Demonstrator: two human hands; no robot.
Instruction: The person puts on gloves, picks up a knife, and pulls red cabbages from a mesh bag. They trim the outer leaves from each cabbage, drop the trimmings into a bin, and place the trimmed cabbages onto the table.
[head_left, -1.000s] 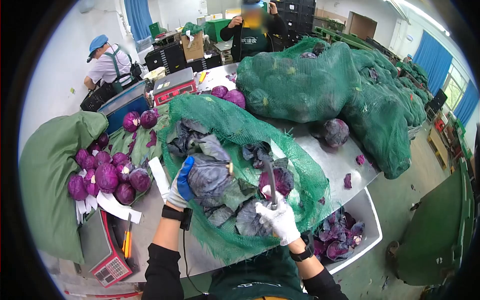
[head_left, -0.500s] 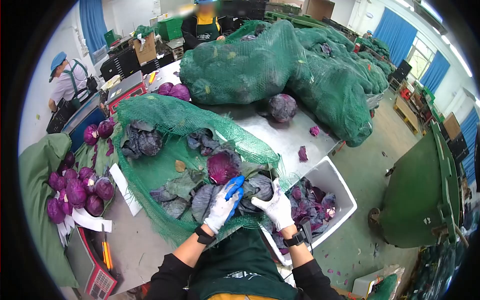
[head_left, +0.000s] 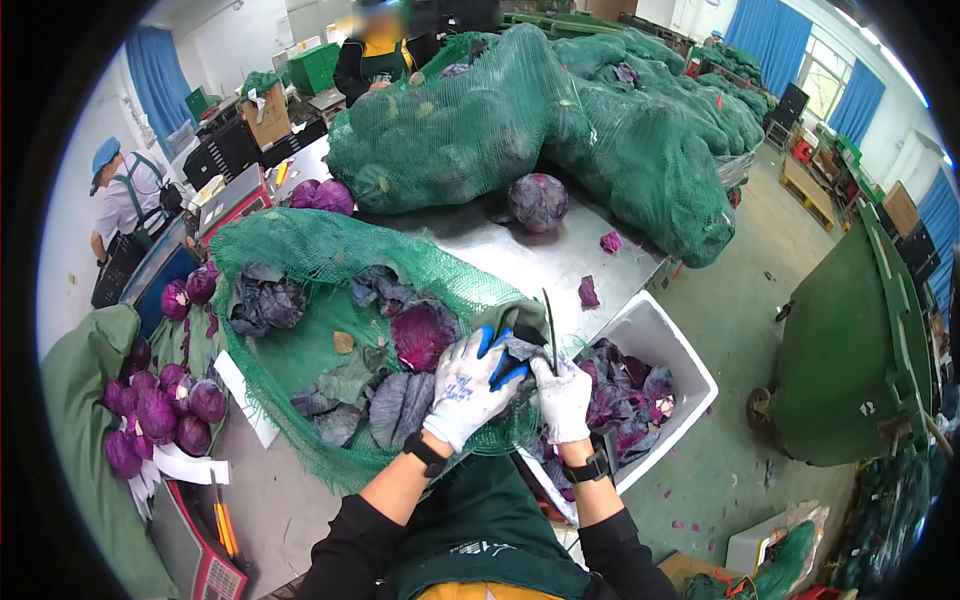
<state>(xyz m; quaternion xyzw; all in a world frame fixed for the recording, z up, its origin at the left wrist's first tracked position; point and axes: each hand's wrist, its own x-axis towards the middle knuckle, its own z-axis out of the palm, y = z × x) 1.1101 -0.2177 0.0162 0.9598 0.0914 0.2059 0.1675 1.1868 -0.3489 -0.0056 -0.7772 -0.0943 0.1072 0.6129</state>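
My left hand (head_left: 474,388), in a white glove with blue fingertips, is closed over a red cabbage (head_left: 515,318) with dull grey-green outer leaves, partly hidden beneath the fingers. Beside it, my right hand (head_left: 562,398), also gloved, grips a knife (head_left: 551,325) whose thin dark blade points up. A torn leaf edge (head_left: 524,349) shows between the hands. Both hands work over an opened green mesh bag (head_left: 310,312). On the mesh lie a bright purple cabbage (head_left: 423,335), a dark leafy cabbage (head_left: 268,300) and loose outer leaves (head_left: 345,380).
A white foam box (head_left: 690,400) of purple leaf scraps stands at right. Full mesh bags (head_left: 440,135) fill the table's far side, near a single cabbage (head_left: 538,202). Peeled cabbages (head_left: 157,412) are piled left. A green bin (head_left: 835,350) stands right; two people are beyond.
My left hand has moved right and turned over the cabbage, close to my right hand. The knife blade now stands more visibly above my right hand. The view has shifted slightly.
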